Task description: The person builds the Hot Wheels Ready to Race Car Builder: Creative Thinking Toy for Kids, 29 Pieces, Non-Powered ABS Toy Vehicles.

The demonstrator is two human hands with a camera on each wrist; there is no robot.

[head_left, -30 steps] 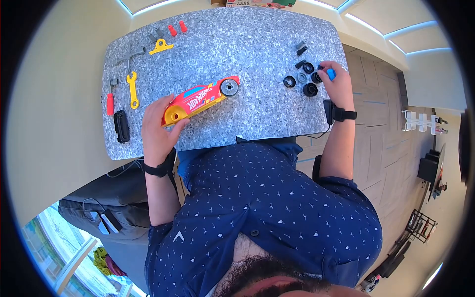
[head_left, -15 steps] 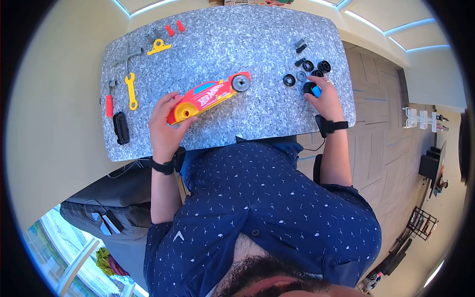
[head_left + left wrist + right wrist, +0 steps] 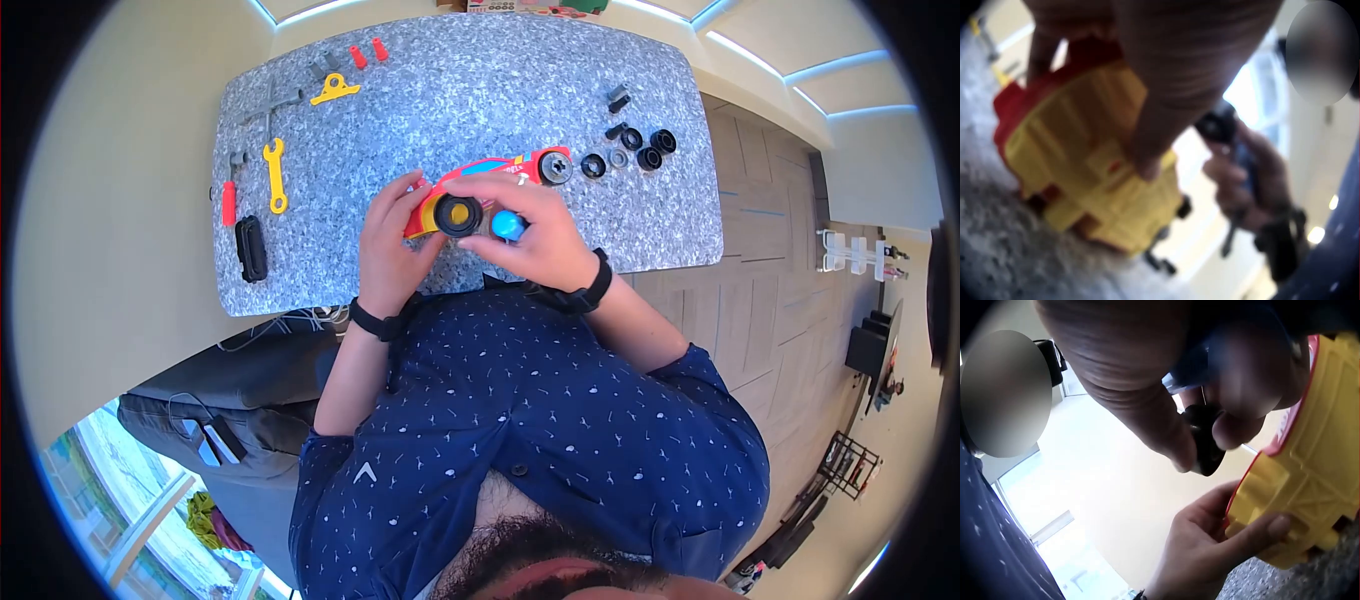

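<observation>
My left hand point(image 3: 388, 250) grips the rear of a red toy car point(image 3: 510, 165), with the thumb pressed on its yellow underside point(image 3: 1085, 144). Between the thumb and fingers of my right hand point(image 3: 548, 235) is a black wheel point(image 3: 442, 218), pinched by its edge. Seen from the head, the wheel overlaps the car's near rear wheel place; a gap shows between wheel point(image 3: 1207, 440) and car in the right wrist view. A blue rounded object point(image 3: 508, 225) is tucked in the same hand's palm. One grey-hubbed wheel point(image 3: 555, 168) sits at the car's other end.
Several black wheels point(image 3: 650, 158) and a grey ring point(image 3: 618, 158) lie at the table's right. Along the left are a yellow wrench point(image 3: 275, 178), a red-handled tool point(image 3: 229, 204), a black part point(image 3: 251, 248), a grey T-shaped piece point(image 3: 268, 108) and small red pieces point(image 3: 380, 49).
My right hand has picked up a black wheel from the group at the right and brought it left to the car. My left hand has shifted the car to the right.
</observation>
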